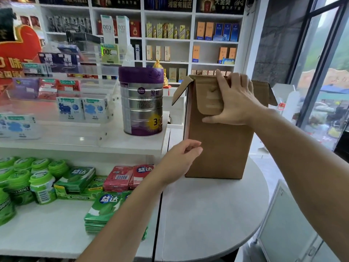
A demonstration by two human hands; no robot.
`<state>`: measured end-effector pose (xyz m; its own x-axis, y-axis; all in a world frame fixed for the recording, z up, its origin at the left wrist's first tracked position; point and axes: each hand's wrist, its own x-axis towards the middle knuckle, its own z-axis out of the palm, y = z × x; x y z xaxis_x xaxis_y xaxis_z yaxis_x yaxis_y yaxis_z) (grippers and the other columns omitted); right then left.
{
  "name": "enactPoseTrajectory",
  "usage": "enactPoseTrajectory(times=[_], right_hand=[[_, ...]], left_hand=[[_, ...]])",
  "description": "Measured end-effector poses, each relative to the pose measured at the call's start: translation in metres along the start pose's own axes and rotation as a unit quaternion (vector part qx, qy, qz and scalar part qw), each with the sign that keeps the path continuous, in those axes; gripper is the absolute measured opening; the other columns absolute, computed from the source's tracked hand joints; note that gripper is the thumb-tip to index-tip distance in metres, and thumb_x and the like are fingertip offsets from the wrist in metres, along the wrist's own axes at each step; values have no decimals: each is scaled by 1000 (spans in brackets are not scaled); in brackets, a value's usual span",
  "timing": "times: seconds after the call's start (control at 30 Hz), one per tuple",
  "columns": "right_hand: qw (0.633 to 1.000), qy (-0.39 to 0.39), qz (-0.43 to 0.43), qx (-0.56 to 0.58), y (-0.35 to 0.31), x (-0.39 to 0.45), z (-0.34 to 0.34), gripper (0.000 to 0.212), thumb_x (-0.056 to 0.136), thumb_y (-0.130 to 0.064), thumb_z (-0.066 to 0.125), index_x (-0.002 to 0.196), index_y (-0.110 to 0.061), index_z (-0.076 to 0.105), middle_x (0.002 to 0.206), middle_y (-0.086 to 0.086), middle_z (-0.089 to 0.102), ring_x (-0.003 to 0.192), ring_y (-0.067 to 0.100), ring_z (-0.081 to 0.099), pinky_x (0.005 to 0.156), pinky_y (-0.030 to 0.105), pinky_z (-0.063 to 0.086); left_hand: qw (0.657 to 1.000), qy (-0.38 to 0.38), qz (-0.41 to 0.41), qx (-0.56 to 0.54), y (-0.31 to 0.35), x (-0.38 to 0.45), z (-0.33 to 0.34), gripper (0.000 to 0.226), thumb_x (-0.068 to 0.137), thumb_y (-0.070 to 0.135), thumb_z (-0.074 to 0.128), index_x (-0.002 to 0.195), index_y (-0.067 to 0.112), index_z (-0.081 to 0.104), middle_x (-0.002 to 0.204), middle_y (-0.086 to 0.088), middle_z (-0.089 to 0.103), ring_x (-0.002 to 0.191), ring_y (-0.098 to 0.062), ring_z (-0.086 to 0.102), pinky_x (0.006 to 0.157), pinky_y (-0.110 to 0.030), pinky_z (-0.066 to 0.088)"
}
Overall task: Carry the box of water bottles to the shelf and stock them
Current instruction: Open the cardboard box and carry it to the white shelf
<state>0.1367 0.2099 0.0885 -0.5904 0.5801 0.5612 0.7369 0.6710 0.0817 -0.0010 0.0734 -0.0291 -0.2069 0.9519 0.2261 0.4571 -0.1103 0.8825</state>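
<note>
A tall brown cardboard box stands upright on a round grey-white counter, its top flaps open. My right hand grips the box's upper front edge, fingers hooked over the rim and pressing a folded flap down. My left hand hovers at the box's lower left corner, fingers loosely curled and apart, holding nothing. The box's contents are hidden; no water bottles show.
A purple-lidded milk powder tin stands on a white shelf left of the box. Green gum jars and gum packs lie on the lower counter. White wall shelves with boxed goods stand behind. A window is right.
</note>
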Motion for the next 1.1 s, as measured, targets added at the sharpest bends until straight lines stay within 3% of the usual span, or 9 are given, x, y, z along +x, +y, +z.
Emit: enactPoseTrajectory(times=[0.1, 0.23, 0.43, 0.67, 0.73, 0.8, 0.87, 0.93, 1.1], right_hand=[[999, -41, 11, 27, 3, 1, -14, 129, 60, -88, 60, 159, -23, 7, 148, 14, 27, 143, 40, 16, 122, 54, 10], [1000, 7, -2, 30, 6, 7, -21, 80, 83, -50, 73, 148, -19, 39, 143, 15, 47, 137, 37, 34, 117, 52, 24], [996, 69, 11, 57, -3, 11, -14, 60, 75, -29, 86, 125, -13, 56, 121, 10, 67, 115, 33, 59, 107, 46, 38], [987, 88, -35, 127, 5, -27, -31, 55, 79, -25, 84, 126, -17, 57, 124, 4, 64, 122, 27, 49, 110, 43, 28], [985, 89, -48, 139, 7, -40, -40, 57, 79, -25, 83, 128, -18, 56, 127, 2, 62, 125, 26, 47, 110, 42, 28], [982, 98, -60, 150, 7, -55, -47, 57, 81, -25, 82, 130, -19, 55, 128, 0, 61, 125, 24, 46, 110, 39, 28], [980, 106, -70, 152, 9, -67, -54, 56, 81, -26, 82, 129, -20, 56, 126, -1, 61, 125, 23, 46, 108, 37, 27], [980, 109, -73, 152, 13, -80, -61, 55, 80, -27, 82, 128, -20, 56, 123, -6, 58, 121, 19, 44, 106, 34, 27], [977, 105, -102, 153, 27, -109, -83, 53, 78, -29, 84, 123, -23, 56, 109, -14, 49, 105, 9, 38, 96, 29, 27]], left_hand=[[997, -6, -70, -10, -13, 12, 12, 42, 97, 44, 45, 135, 26, 49, 131, 1, 56, 118, -16, 55, 104, -40, 48], [993, 6, -114, -33, -25, 18, 24, 47, 95, 49, 45, 134, 24, 50, 133, -2, 56, 122, -19, 54, 108, -44, 45], [979, 23, -166, -116, -31, 18, 33, 43, 97, 48, 43, 128, 19, 53, 115, -2, 61, 109, -19, 60, 102, -43, 50], [887, 77, -276, -361, -45, 8, 41, 44, 98, 46, 45, 101, 4, 58, 102, -15, 61, 96, -28, 57, 99, -41, 46], [870, 80, -294, -389, -49, 2, 53, 48, 94, 52, 47, 102, 4, 55, 99, -15, 54, 88, -26, 52, 87, -37, 46], [871, 86, -304, -377, -44, -9, 65, 50, 91, 57, 49, 100, 9, 58, 90, -12, 53, 82, -22, 52, 80, -31, 43], [888, 93, -312, -325, -41, -20, 77, 65, 91, 63, 44, 126, 10, 57, 126, -17, 59, 119, -30, 55, 105, -39, 39], [914, 126, -315, -222, -39, -30, 80, 80, 84, 72, 34, 144, 20, 41, 154, -13, 35, 141, -33, 34, 117, -53, 25], [954, 200, -169, -146, -8, -34, 54, 58, 93, 56, 37, 136, 17, 45, 141, -8, 50, 129, -29, 47, 112, -51, 35]])
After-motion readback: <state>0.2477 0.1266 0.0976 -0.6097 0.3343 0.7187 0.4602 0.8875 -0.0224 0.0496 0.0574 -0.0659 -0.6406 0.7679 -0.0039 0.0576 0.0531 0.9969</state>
